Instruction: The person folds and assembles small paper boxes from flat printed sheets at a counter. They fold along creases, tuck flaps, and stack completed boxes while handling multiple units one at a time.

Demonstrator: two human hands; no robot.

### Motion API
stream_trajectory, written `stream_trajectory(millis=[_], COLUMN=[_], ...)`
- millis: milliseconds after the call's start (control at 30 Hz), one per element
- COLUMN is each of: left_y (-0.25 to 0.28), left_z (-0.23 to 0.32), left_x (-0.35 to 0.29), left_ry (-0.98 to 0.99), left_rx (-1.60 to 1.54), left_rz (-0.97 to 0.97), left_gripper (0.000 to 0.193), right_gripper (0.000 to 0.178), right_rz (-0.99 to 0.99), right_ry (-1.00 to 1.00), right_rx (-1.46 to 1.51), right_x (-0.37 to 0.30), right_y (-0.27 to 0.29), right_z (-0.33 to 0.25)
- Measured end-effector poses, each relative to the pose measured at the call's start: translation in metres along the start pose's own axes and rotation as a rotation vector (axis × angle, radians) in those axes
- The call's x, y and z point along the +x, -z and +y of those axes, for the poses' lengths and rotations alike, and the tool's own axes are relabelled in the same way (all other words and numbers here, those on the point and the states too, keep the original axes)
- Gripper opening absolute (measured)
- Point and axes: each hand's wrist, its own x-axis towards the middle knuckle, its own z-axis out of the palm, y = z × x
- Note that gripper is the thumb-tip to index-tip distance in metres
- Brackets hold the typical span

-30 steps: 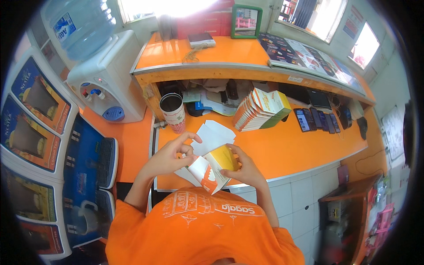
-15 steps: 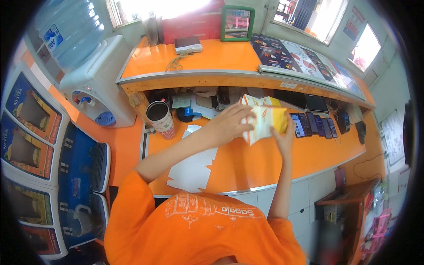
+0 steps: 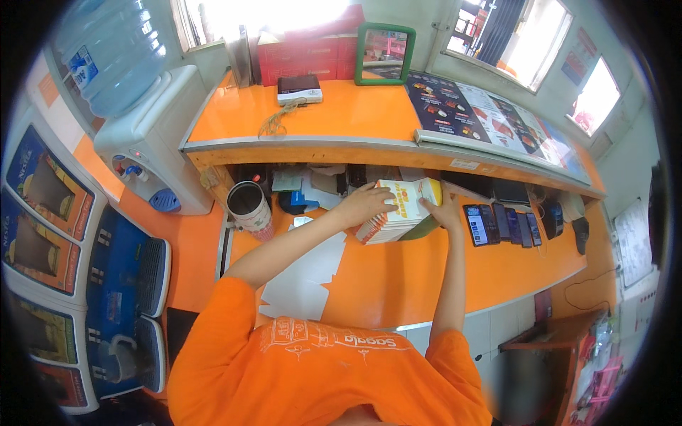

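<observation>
Both hands are on a stack of folded white, yellow and orange paper food boxes (image 3: 403, 226) at the middle of the orange counter. My left hand (image 3: 367, 204) reaches across from the left, its fingers bent over the stack's top and left side. My right hand (image 3: 446, 211) grips the yellow right end, thumb on top and fingers mostly hidden behind. Many layered edges show along the stack's near left side. Flat white cardboard sheets (image 3: 302, 273) with cut edges lie on the counter beneath my left forearm.
A tall patterned cup (image 3: 250, 208) stands at the counter's left end. Several phones (image 3: 501, 225) lie in a row to the right of my right hand. A raised orange shelf (image 3: 348, 117) overhangs the cluttered back. Left are a water dispenser (image 3: 145, 149) and a drink machine (image 3: 46, 241).
The stack has tipped and come down toward the counter, so its layered edges now show. Both hands have gone with it. The whole view has shifted slightly.
</observation>
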Motion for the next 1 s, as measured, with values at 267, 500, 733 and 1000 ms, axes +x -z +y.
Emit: stream_trajectory(millis=[267,500,733,1000], left_y=[-0.071,-0.017,0.024,0.010], left_z=[0.030,0.059,0.132,0.139], left_x=[-0.074,-0.072,-0.214,-0.323], left_ry=[0.369,0.337,0.682,1.106], left_rx=[-0.285,-0.045,-0.164,-0.115], left_rz=[-0.285,-0.128,-0.096,-0.160], left_gripper=[0.065,0.062,0.072,0.077], right_gripper=[0.102,0.094,0.045,0.061], right_rz=[0.243,0.150,0.691,0.068], right_ry=[-0.001,-0.005,0.178,0.531], right_rx=[-0.363,-0.390,0.238,0.021], right_x=[-0.047,-0.041,-0.084,-0.153], right_y=[-0.054,-0.037,-0.016,-0.176], right_z=[-0.034,-0.024,-0.068,-0.167])
